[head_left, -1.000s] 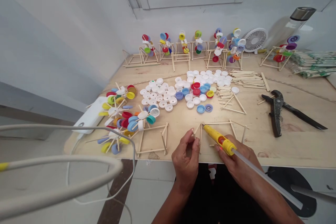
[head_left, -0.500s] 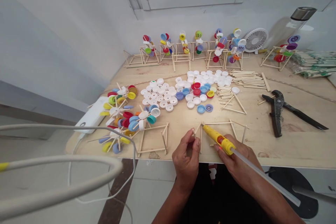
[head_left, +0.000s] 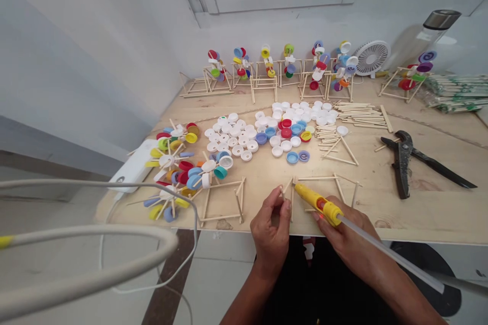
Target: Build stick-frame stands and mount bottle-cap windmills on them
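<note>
A person's left hand, fingers curled and thumb pressed in, pinches thin wooden sticks at a corner of an unfinished stick frame at lower center, on a wooden desk. The right hand, closed firmly around a yellow glue gun, brings the nozzle to that same corner, while a clear glue stick trails toward the lower right. Little has changed over the past second: both hands hold almost the same position and the nozzle stays at the corner, with only the tail of the glue stick and the view itself shifting slightly. Whether any glue has reached the joint cannot be made out. To the left lie a square stick stand and a heap of pinwheels built from colored bottle caps, beside a white box. White caps and mixed caps are spread across the middle of the desk, with loose sticks and black cutters to the right. A row of finished pinwheel stands lines the far edge near a small white fan, and a pale cable loops across the lower left.
</note>
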A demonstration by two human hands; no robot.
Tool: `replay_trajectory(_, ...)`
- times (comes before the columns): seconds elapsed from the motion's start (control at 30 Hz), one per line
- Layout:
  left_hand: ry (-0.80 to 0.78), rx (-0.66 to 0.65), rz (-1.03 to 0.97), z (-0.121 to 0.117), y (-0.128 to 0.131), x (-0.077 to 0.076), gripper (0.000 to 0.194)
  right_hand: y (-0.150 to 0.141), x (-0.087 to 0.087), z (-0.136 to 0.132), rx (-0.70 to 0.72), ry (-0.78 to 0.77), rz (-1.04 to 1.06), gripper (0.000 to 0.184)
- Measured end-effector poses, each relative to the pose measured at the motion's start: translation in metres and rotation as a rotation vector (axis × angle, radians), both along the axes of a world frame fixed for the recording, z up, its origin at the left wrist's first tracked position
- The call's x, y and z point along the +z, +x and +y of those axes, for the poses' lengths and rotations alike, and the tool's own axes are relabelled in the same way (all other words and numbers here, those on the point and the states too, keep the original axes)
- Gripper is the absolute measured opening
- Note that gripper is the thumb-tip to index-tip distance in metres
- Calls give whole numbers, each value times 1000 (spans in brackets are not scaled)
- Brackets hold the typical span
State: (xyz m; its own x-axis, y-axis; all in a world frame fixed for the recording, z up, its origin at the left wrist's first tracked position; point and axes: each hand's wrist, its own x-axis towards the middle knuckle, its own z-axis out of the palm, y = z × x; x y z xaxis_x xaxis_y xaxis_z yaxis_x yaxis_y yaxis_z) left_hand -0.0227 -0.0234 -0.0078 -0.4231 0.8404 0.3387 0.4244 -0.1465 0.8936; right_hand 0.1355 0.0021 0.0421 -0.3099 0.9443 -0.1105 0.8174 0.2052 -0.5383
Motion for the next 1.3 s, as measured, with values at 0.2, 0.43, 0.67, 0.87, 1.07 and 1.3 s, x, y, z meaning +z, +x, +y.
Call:
replay_trajectory(0.2, -23, -1, -15, 0, 1, 0, 32, 2, 1, 3, -30, -12, -30, 27)
replay_trajectory(0.43, -20, -4, -21, 0, 0, -1, 32, 2, 3, 0, -21, -13, 6, 26)
replay_trajectory(0.67, -39, -30, -58, -1, 0, -3, 33, 6, 16, -8, -40, -63, 98, 26)
replay_trajectory(0.87, -51, -8, -55, 0, 0, -3, 34, 18, 17, -23, 7, -92, 108, 21)
replay_trajectory(1.07, -58, -1, -90, 1, 2, -3, 34, 23, 16, -34, 53, -173, 102, 20)
replay_trajectory(1.3, -69, -7, -99, 0, 2, -4, 34, 20, 17, -33, 93, -250, 88, 24)
